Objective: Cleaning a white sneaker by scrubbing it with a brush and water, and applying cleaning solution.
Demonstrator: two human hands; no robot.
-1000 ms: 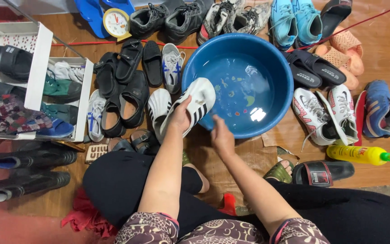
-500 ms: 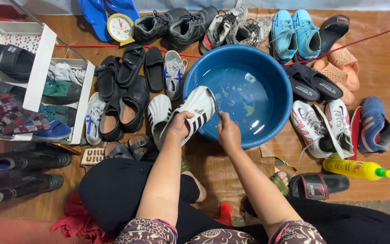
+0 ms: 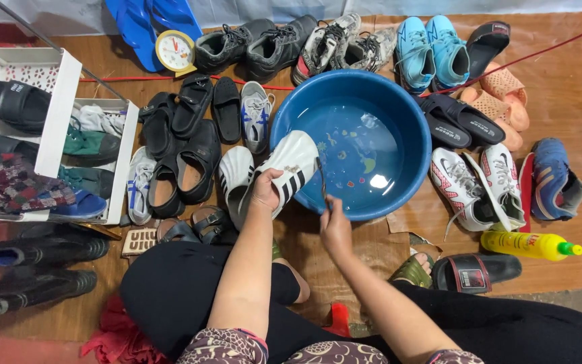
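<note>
Fingers (image 3: 272, 180) of left hand (image 3: 266, 192): wrapped round white black-striped sneaker (image 3: 296, 162), centre frame, over blue plastic basin (image 3: 417, 135) rim. Right hand (image 3: 335, 226): pinching its lace (image 3: 322, 185). Step judged: unlacing; steady pulling needed.

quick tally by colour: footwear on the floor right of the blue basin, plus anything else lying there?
Light blue boots: 2
Black slides: 4
Orange perforated slippers: 2
White and red sneakers: 2
Blue and red shoes: 2
Yellow bottle: 1
Total: 13

The left hand holds a white striped sneaker at the basin rim; the right hand pinches its lace.
</note>
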